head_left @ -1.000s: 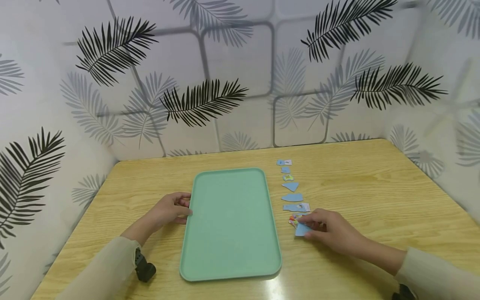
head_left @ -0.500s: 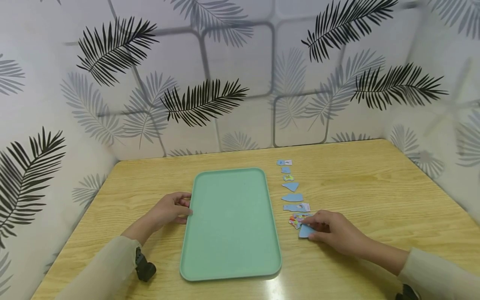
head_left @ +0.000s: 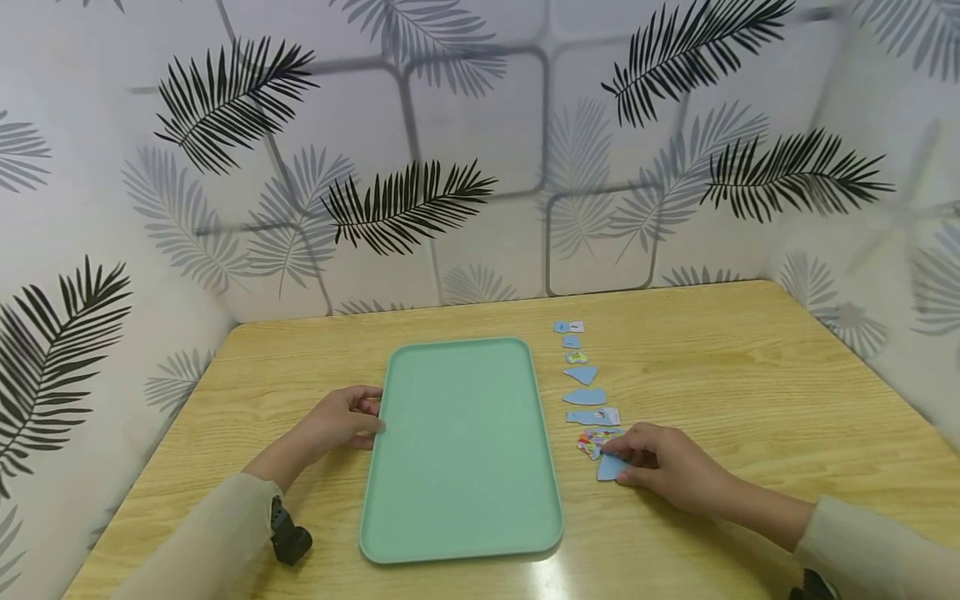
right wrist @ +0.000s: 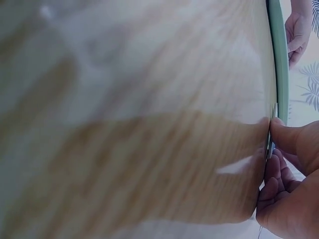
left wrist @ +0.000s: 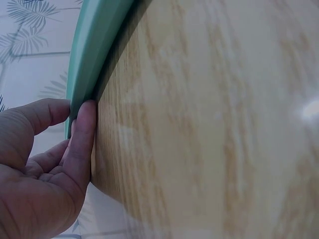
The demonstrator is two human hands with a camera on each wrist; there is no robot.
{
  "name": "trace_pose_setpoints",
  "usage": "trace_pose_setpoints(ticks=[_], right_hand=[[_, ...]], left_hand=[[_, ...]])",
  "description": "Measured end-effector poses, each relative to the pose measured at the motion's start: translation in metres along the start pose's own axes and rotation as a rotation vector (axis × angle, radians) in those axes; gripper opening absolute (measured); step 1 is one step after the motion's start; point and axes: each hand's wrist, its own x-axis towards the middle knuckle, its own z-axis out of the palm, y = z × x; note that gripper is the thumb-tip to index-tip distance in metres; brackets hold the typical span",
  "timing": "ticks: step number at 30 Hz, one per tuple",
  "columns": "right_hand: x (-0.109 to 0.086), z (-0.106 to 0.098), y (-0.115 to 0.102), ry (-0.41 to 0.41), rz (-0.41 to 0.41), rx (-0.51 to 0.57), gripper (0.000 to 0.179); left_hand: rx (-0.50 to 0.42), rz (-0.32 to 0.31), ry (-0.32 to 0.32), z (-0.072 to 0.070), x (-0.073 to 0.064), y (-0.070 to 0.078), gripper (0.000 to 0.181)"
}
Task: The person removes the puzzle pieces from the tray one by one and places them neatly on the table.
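A mint-green tray (head_left: 459, 467) lies upright on the wooden table. My left hand (head_left: 347, 421) pinches its left rim; in the left wrist view the thumb and fingers (left wrist: 85, 124) are on either side of the green edge. To the right of the tray, my right hand (head_left: 663, 462) pinches a flat light-blue puzzle piece (head_left: 611, 468) between thumb and fingers, low over the table. The blue piece sits against a multicoloured piece (head_left: 592, 442), partly covered by the fingertips. In the right wrist view the held piece (right wrist: 272, 132) shows edge-on.
Several flat pieces run in a column along the tray's right side, among them a long blue piece with a picture (head_left: 592, 417), a pointed blue piece (head_left: 585, 397), a blue triangle (head_left: 582, 374) and a small green-yellow piece (head_left: 577, 357). A leaf-patterned wall (head_left: 495, 242) borders the table (head_left: 720, 350).
My right hand has shifted slightly right and nearer with the blue puzzle piece, uncovering more of the multicoloured piece. My left hand and the tray have stayed put.
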Motion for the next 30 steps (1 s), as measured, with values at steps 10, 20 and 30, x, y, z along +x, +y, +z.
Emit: trace_pose_setpoints(ticks=[10,20,30], right_hand=[[0.0015,-0.0009,0.0011,-0.007,0.003,0.029,0.031],[0.0018,-0.0014,0.0014,-0.008,0.016,0.039,0.032],[0.0033,-0.0034,0.0003,-0.02,0.035,0.049,0.031]], left_hand=[[-0.001,0.006,0.001,-0.0005,-0.0013,0.0012,0.059],[-0.005,0.005,0.003,-0.0006,-0.0021,0.0009,0.06],[0.006,0.003,0.002,-0.0005,-0.0026,0.0025,0.06]])
